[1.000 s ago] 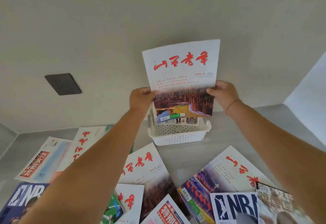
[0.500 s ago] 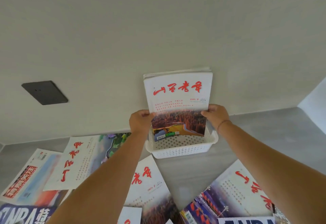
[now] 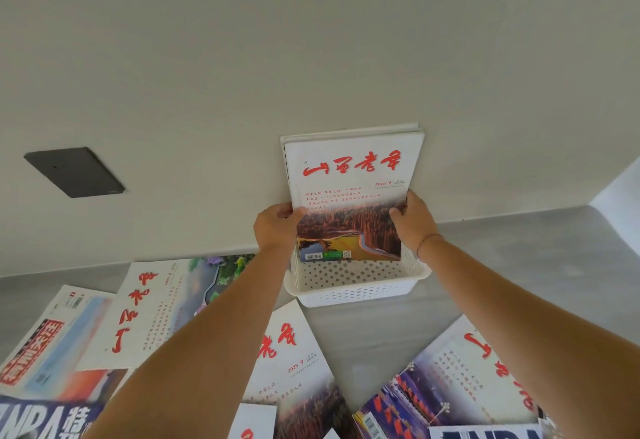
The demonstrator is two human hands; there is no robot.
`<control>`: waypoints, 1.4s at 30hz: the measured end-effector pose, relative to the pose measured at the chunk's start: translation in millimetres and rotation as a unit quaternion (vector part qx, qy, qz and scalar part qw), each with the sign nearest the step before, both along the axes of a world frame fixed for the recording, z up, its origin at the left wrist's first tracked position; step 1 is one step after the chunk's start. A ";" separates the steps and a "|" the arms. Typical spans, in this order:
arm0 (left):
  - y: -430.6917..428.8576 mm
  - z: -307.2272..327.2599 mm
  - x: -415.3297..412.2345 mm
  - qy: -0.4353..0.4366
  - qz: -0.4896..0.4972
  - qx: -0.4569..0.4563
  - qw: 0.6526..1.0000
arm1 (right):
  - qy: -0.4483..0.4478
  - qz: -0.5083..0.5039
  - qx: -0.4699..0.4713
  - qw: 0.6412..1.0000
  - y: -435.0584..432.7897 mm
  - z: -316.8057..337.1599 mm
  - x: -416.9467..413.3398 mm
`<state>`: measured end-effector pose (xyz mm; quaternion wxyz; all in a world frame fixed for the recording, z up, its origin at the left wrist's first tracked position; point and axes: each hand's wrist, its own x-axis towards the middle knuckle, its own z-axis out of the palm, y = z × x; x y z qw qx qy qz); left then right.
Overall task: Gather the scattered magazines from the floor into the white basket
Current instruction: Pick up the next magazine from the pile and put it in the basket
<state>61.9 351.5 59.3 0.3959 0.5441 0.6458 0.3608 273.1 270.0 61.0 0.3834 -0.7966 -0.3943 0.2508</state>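
Note:
A white perforated basket (image 3: 356, 291) stands on the grey floor against the wall. A magazine (image 3: 349, 175) with a white cover, red brush lettering and a forest photo stands upright in it, in front of other upright magazines whose edges show behind its top. My left hand (image 3: 275, 227) grips its left edge and my right hand (image 3: 412, 220) grips its right edge. Several more magazines lie flat on the floor: one white with red lettering (image 3: 152, 307), one below the basket (image 3: 294, 366), one at the right (image 3: 460, 379).
A dark rectangular plate (image 3: 74, 172) is set in the wall at the left. More magazines lie at the lower left (image 3: 45, 352) and along the bottom edge (image 3: 41, 419). A white surface (image 3: 620, 189) rises at the far right. Bare grey floor (image 3: 519, 265) lies to the right of the basket.
Both hands have lowered the red-lettered magazine from above the basket down into it, upright against the others. The view has moved closer to the basket.

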 end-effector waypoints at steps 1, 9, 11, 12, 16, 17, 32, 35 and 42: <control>0.7 0.0 -0.6 -0.001 -0.001 -0.004 1.000 | -0.001 0.002 -0.005 1.000 -0.3 0.8 0.6; -10.0 -2.9 -22.2 -0.014 -0.004 -0.024 1.000 | 0.004 -0.031 0.004 1.000 -16.6 4.8 -5.1; -17.9 -2.4 -36.4 -0.021 0.006 -0.019 1.000 | 0.001 -0.043 0.033 0.999 -26.5 6.9 -10.7; -23.4 -2.1 -45.2 -0.020 0.014 -0.014 1.000 | -0.008 -0.048 0.047 0.998 -32.6 8.1 -14.7; -59.6 -10.2 -91.4 -0.010 0.050 -0.001 0.999 | -0.057 -0.056 0.099 0.992 -68.4 8.3 -45.9; -71.5 -14.4 -105.1 -0.004 0.057 -0.004 0.998 | -0.060 -0.051 0.112 0.991 -79.0 6.5 -57.1; -270.8 -72.6 -321.7 0.206 0.095 -0.088 0.970 | 0.132 0.213 -0.068 0.966 -200.8 -54.8 -280.0; -281.8 -71.2 -356.2 0.213 0.134 -0.097 0.963 | 0.152 0.258 -0.076 0.951 -199.7 -54.4 -315.1; -280.5 -67.7 -427.9 0.236 0.182 -0.123 0.947 | 0.241 0.329 -0.125 0.904 -182.9 -46.6 -396.3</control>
